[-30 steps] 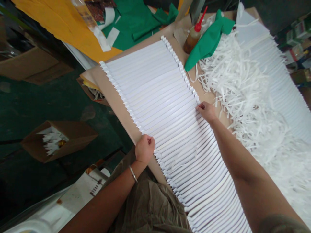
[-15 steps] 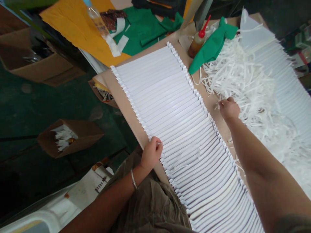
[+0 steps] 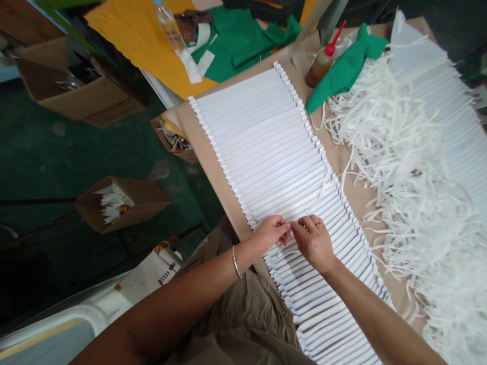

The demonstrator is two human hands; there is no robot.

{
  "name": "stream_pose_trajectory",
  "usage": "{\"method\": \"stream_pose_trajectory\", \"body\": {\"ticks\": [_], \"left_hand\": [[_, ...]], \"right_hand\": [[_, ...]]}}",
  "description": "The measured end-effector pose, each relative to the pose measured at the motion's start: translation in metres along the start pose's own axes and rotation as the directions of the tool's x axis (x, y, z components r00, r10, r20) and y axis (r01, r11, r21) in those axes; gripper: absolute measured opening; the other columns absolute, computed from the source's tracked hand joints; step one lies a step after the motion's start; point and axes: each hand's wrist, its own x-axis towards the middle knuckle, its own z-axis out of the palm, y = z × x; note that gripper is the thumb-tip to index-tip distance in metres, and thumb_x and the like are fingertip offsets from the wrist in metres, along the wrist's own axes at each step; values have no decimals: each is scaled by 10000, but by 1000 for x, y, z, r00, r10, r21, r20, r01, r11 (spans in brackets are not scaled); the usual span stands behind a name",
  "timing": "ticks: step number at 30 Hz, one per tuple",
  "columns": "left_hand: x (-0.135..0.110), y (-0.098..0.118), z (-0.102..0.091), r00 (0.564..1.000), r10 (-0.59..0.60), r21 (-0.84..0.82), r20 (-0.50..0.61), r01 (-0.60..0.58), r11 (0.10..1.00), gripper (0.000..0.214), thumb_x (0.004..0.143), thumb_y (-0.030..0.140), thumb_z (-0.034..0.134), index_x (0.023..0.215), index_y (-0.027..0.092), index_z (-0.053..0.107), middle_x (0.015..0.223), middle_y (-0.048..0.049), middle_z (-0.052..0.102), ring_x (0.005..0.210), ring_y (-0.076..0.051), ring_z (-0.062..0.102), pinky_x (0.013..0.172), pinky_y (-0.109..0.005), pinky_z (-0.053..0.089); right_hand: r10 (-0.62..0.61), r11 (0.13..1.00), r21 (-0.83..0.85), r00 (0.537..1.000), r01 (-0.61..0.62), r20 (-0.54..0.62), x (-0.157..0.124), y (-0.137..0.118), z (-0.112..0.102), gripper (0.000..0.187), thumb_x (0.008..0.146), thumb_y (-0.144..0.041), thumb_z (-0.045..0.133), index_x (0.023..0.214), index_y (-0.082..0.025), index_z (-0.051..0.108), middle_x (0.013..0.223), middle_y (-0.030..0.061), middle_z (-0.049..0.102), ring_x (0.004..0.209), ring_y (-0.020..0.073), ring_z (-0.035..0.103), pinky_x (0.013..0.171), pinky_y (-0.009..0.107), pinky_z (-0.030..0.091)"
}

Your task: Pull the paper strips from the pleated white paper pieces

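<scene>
A long row of overlapping white folded sheets with notched edges runs down the brown board. Over its left half my left hand and my right hand meet, fingertips almost touching. Both are closed in a pinch around what looks like a thin white strip, mostly hidden by the fingers. Another stretch of pale strip lies across the sheets above my right hand. To the right spreads a big tangled heap of white strips.
A red-tipped squeeze bottle and a folded green cloth stand beyond the heap. Yellow material and a clear bottle are at the back left. Cardboard boxes sit on the floor. More layered white sheets lie far right.
My right hand has come from the edge of the strip heap leftward to my left hand. The left hand has shifted inward over the sheets. The whole view has moved slightly.
</scene>
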Motion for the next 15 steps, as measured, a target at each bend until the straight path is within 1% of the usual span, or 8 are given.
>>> {"method": "stream_pose_trajectory", "body": {"ticks": [2,4,5,6,7,9,12,15], "left_hand": [[-7,3,-7,999,46,145,-6,-45,988,234,838,363,596,709,191,505,523,41,559,433,-89,513,453,-205,341],[-14,9,-13,991,132,325,10,-128,937,208,845,318,571,684,193,524,488,53,525,438,-98,504,468,-212,357],[-18,11,-15,984,175,395,21,-169,903,196,845,299,562,682,193,539,489,54,522,446,-99,503,474,-212,358],[-21,14,-18,977,209,439,25,-199,876,180,845,282,552,688,192,555,501,54,528,453,-98,504,476,-211,356],[-24,15,-22,972,235,459,16,-216,862,161,841,267,543,701,192,567,518,54,539,457,-96,504,476,-209,353],[-27,15,-34,964,263,461,-37,-216,860,132,831,246,534,721,190,580,545,55,556,458,-91,503,476,-204,356],[-29,8,-63,948,269,442,-169,-171,881,146,829,258,534,718,181,586,556,50,570,453,-83,492,478,-201,367],[-28,0,-91,923,264,420,-280,-129,898,184,835,287,546,708,169,608,543,41,580,460,-84,496,500,-205,386]], "right_hand": [[-3,997,76,1000,2,6,5,-2,-1,453,922,-250,501,1355,-372,560,1135,115,640,1040,317,562,846,518,486],[-12,986,169,999,6,36,13,2,-3,424,933,-287,504,1349,-348,562,1270,101,627,1183,320,541,944,533,455],[-19,976,217,997,2,75,18,6,-4,371,944,-315,501,1301,-328,598,1248,94,652,1181,308,557,973,526,440],[-24,964,267,991,-11,128,22,11,-5,307,956,-347,491,1216,-303,649,1155,86,695,1112,288,599,968,503,443],[-26,948,317,982,-36,189,26,18,-6,273,966,-379,478,1105,-278,691,1019,73,726,996,260,638,931,465,460],[-2,916,384,954,-119,299,33,36,-12,323,971,-435,461,917,-241,713,812,45,716,791,208,641,813,383,485],[130,897,352,922,-266,365,40,73,-27,374,929,-517,494,852,-221,709,784,37,715,743,192,626,707,321,476],[285,874,283,888,-395,360,47,113,-45,409,853,-591,551,819,-219,717,764,29,721,731,193,624,683,308,478]]}}
